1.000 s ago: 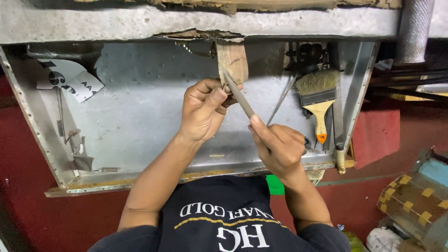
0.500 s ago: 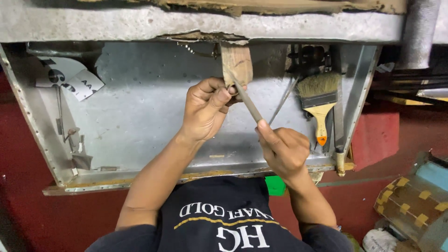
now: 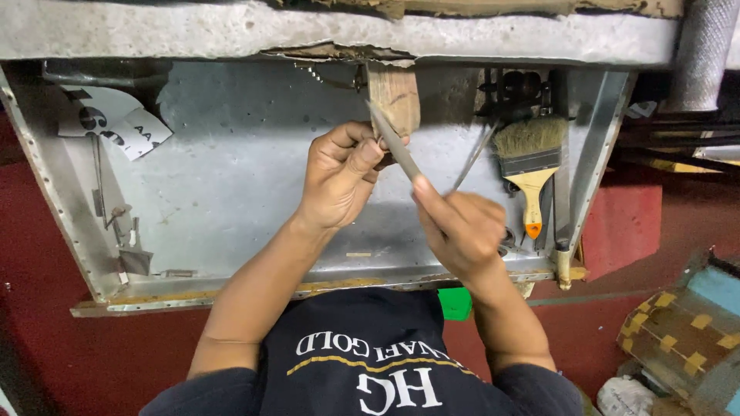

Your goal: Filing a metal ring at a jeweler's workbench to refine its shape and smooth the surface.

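Note:
My left hand point(image 3: 343, 173) is closed in a pinch against a wooden peg point(image 3: 397, 96) that sticks out from the bench edge. What it pinches is small and hidden by the fingers. My right hand point(image 3: 462, 231) grips the lower end of a slim grey metal file point(image 3: 395, 144). The file slants up and to the left, across my left fingertips and over the face of the peg. Both hands are above a shallow metal tray point(image 3: 231, 192).
A flat paintbrush point(image 3: 530, 166) with a yellow handle lies at the tray's right side, beside thin metal tools point(image 3: 472, 158). White paper scraps point(image 3: 116, 123) sit at the tray's left end. A grey bench edge point(image 3: 193, 31) runs across the top. Red floor surrounds the tray.
The file slid a little down and right along the peg, then back up and left. My right hand moved with it. My left hand stayed pinched at the peg.

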